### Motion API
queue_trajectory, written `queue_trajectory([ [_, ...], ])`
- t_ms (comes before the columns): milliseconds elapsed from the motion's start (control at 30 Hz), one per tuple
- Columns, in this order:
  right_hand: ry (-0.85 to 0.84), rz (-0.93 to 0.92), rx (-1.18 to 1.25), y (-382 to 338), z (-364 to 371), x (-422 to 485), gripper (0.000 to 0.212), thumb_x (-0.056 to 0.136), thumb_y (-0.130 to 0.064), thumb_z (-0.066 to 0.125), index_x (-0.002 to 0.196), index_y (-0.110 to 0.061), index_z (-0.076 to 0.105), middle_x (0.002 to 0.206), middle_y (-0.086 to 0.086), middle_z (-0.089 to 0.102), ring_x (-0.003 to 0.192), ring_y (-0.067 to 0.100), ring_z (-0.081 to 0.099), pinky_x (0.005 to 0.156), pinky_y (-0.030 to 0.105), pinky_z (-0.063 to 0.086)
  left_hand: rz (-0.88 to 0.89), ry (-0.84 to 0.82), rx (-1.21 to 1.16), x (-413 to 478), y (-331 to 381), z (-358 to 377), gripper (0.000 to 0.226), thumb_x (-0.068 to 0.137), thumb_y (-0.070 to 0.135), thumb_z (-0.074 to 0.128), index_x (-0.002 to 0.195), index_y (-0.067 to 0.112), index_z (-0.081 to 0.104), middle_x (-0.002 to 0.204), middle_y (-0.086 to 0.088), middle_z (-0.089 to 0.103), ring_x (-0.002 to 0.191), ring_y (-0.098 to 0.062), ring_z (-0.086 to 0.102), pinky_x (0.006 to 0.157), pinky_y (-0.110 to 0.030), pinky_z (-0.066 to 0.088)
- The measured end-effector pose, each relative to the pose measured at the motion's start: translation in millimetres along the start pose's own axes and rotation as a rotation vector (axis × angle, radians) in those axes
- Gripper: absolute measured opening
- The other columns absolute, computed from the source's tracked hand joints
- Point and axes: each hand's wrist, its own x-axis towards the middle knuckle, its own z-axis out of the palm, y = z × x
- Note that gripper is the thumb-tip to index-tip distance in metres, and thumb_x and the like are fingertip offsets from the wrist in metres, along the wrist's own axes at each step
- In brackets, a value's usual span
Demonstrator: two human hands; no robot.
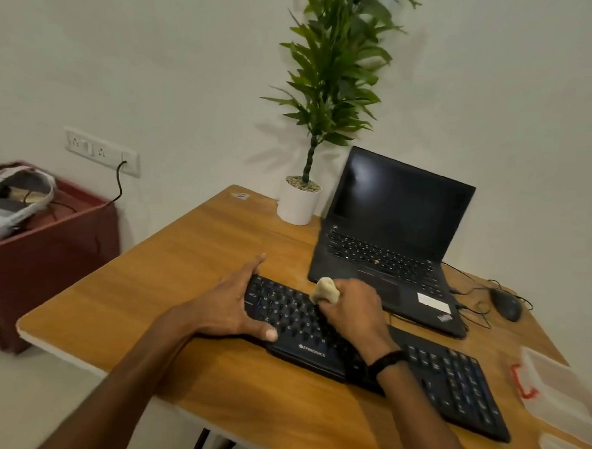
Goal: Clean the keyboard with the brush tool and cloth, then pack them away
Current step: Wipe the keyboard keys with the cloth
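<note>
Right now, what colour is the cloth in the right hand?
Pale beige cloth, bunched in the right hand on the black keyboard; head view.

Our left hand (pixel 228 303) grips the keyboard (pixel 451 380) end, thumb on the near edge, fingers over the far edge; just right of it, our right hand (pixel 352 309) curls around the cloth (pixel 324 290).

A single wide-angle view from the person's head looks forward and down across the wooden table (pixel 190 253). It sits close above the black keyboard (pixel 451 380) at the near edge, facing the potted plant (pixel 333 71) and the white wall (pixel 159 62) on the far side.
</note>
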Motion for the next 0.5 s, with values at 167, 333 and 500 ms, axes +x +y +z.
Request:
queue_trajectory([
  [167,-0.074,-0.063,0.059,-14.7,16.6,12.6,0.008,0.086,-0.033,0.071,0.084,-0.025,0.071,0.076,-0.009,0.062,0.062,0.002,0.051,0.047,0.012,0.029,0.014,-0.032,0.009,-0.3,1.2,5.0,0.16,0.038,0.082,0.088,0.152,0.054,-0.021,0.169,0.01,0.015,0.153,-0.019,0.023,0.124,-0.049,0.027],
  [333,-0.11,-0.136,0.19,-35.7,29.1,25.1,0.016,0.084,-0.031,0.074,0.074,-0.021,0.068,0.068,-0.011,0.061,0.06,0.003,0.055,0.052,0.017,0.037,0.025,-0.035,0.011,0.2,3.3,5.8,0.162,0.039,0.079,0.089,0.15,0.054,-0.026,0.169,0.014,0.012,0.154,-0.017,0.021,0.125,-0.047,0.027],
  [500,-0.208,-0.235,0.239,-70.3,38.3,46.7,0.01,0.084,-0.025,0.072,0.077,-0.019,0.068,0.078,-0.004,0.067,0.068,0.009,0.058,0.058,0.025,0.045,0.023,0.004,-0.031,-1.2,4.6,5.5,0.163,0.039,0.078,0.091,0.148,0.055,-0.028,0.17,0.009,0.015,0.153,-0.019,0.025,0.122,-0.046,0.032],
])
